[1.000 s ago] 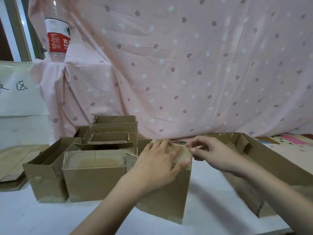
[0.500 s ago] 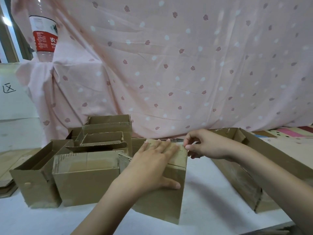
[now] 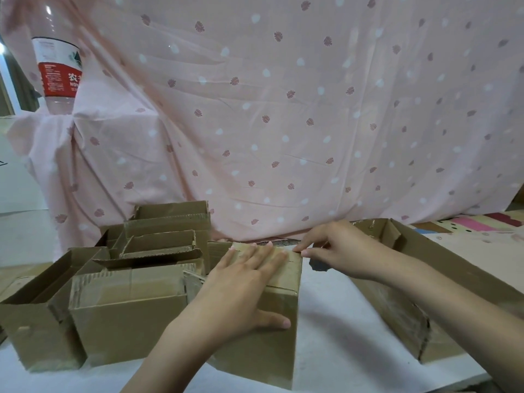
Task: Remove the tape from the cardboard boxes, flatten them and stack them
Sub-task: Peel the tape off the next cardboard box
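Currently catalogued, nearest item first.
Table point(image 3: 334, 330): white surface, bearing all the boxes.
Closed box point(image 3: 272, 344): brown cardboard, upright at centre front, top flaps shut, its left side against the neighbouring carton.
Left hand point(image 3: 241, 287): lies flat on top of the closed box, fingers straight and spread toward the far edge, thumb pressed down the front face; it grips nothing.
Right hand point(image 3: 337, 248): at the far right top corner of the closed box, thumb and forefinger pinched together at the flap edge. Whether tape is between them cannot be told.
Front carton point(image 3: 127, 313): just left of the closed box, top flap folded over, clear tape glinting on it.
Open box point(image 3: 37, 316): leftmost, touching the front carton, top open, flaps standing.
Long box point(image 3: 397, 302): to the right, apart from the closed box, lying at an angle, open, inner walls visible.
Rear boxes point(image 3: 167, 234): several open cartons crowded behind the front carton, flaps ragged.
Cloth point(image 3: 283, 109): pink, with white dots and dark leaf prints, hanging behind everything.
Bottle point(image 3: 58, 66): clear plastic with red label, top left, resting on the draped cloth.
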Demonstrator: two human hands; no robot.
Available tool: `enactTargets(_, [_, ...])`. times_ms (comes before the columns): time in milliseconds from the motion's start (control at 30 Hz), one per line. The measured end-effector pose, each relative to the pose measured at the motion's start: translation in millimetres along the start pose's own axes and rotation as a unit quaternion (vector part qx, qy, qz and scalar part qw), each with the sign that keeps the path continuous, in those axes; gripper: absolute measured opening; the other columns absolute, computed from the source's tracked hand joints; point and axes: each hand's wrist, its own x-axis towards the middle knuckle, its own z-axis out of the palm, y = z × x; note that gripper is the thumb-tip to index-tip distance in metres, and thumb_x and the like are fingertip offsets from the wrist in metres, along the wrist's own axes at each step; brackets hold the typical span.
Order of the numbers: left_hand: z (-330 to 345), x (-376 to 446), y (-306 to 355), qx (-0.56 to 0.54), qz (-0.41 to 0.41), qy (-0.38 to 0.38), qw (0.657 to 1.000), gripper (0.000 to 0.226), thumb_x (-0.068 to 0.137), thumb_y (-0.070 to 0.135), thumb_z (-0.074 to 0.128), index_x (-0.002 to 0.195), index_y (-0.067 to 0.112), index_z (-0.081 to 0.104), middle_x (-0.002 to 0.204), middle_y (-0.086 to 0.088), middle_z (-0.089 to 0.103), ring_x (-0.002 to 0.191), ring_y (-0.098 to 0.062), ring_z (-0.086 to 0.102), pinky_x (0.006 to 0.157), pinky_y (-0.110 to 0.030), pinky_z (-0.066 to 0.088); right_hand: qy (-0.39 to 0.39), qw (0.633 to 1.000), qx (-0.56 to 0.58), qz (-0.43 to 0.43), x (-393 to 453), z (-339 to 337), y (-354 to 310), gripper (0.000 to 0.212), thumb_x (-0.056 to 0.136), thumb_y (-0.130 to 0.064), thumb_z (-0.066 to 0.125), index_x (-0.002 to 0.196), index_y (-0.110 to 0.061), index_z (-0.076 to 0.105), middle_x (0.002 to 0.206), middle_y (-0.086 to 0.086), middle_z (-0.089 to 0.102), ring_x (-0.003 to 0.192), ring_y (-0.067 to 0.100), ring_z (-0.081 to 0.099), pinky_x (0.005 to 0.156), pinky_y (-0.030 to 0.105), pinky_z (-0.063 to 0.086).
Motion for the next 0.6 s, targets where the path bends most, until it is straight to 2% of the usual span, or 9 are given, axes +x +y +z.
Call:
enactTargets(100, [0.6,1.2,-0.5,-0.001,0.003,0.003,1.000,0.109,0.077,0.079,0.056,0.156,0.040,-0.008,0.165,0.011,-0.011,0.152,-0.011,-0.008,0.124,-0.041,-0.002,0.025,0.995,-0.054,-0.084,-8.2,5.0,5.8,0.020,0.096,-0.024,0.066,0.114,-0.023,0.076,0.075,-0.029,0.058,0.076,0.005,0.062,0.075,0.017,0.048])
enactTargets(200, [0.3,2.0,-1.0,-0.005,0.005,0.003,1.000,0.109,0.076,0.079,0.056,0.156,0.041,-0.007,0.165,0.011,-0.011,0.152,-0.011,-0.009,0.124,-0.040,-0.002,0.049,0.985,-0.078,-0.143,-9.4,7.8,11.7,0.018,0.095,-0.020,0.067,0.111,-0.019,0.077,0.082,-0.026,0.056,0.078,0.000,0.056,0.074,0.009,0.043])
enactTargets(267, [0.3,2.1,-1.1,-0.007,0.004,0.004,1.000,0.109,0.076,0.079,0.056,0.156,0.040,-0.007,0.165,0.011,-0.011,0.152,-0.012,-0.008,0.124,-0.040,-0.002,0.057,0.986,-0.073,-0.138,-5.6,6.8,13.0,0.015,0.094,-0.019,0.069,0.105,-0.018,0.078,0.079,-0.028,0.054,0.074,-0.008,0.054,0.071,0.005,0.038])
enactTargets(333, [0.7,1.8,-1.3,-0.004,0.003,0.004,1.000,0.109,0.076,0.080,0.056,0.156,0.040,-0.007,0.165,0.011,-0.011,0.152,-0.012,-0.008,0.124,-0.041,-0.002,0.050,0.991,-0.055,-0.112,-0.7,4.7,8.9,0.010,0.093,-0.020,0.070,0.099,-0.019,0.078,0.074,-0.029,0.055,0.069,-0.010,0.056,0.069,0.007,0.038])
enactTargets(400, [1.2,1.1,-1.0,-0.002,0.001,0.003,1.000,0.108,0.076,0.080,0.055,0.156,0.041,-0.007,0.165,0.011,-0.011,0.152,-0.012,-0.008,0.124,-0.042,0.000,0.019,0.997,-0.022,-0.068,4.6,1.8,4.1,0.005,0.092,-0.021,0.071,0.090,-0.021,0.075,0.062,-0.024,0.059,0.066,-0.006,0.061,0.068,0.013,0.047])
enactTargets(467, [1.5,0.8,-0.2,-0.002,0.001,0.003,1.000,0.108,0.076,0.080,0.055,0.155,0.041,-0.006,0.166,0.010,-0.010,0.152,-0.012,-0.007,0.124,-0.043,0.001,-0.047,0.998,0.045,0.005,10.0,-3.0,1.8,0.009,0.093,-0.021,0.069,0.084,-0.023,0.069,0.063,-0.016,0.065,0.061,0.005,0.065,0.070,0.036,0.060])
enactTargets(533, [1.1,1.1,0.6,-0.002,0.005,0.004,1.000,0.108,0.076,0.079,0.056,0.156,0.040,-0.006,0.166,0.010,-0.009,0.152,-0.012,-0.006,0.124,-0.043,0.001,-0.117,0.989,0.072,0.050,15.8,-9.3,1.0,0.013,0.095,-0.020,0.067,0.083,-0.025,0.065,0.067,-0.008,0.066,0.060,0.013,0.066,0.070,0.056,0.057])
enactTargets(600, [0.4,1.2,0.7,-0.001,0.007,0.004,1.000,0.108,0.076,0.079,0.056,0.156,0.040,-0.006,0.166,0.010,-0.008,0.152,-0.011,-0.005,0.124,-0.043,0.001,-0.168,0.983,0.054,0.052,21.8,-15.5,-1.6,0.014,0.096,-0.018,0.064,0.083,-0.024,0.062,0.068,-0.006,0.065,0.062,0.014,0.069,0.074,0.059,0.056])
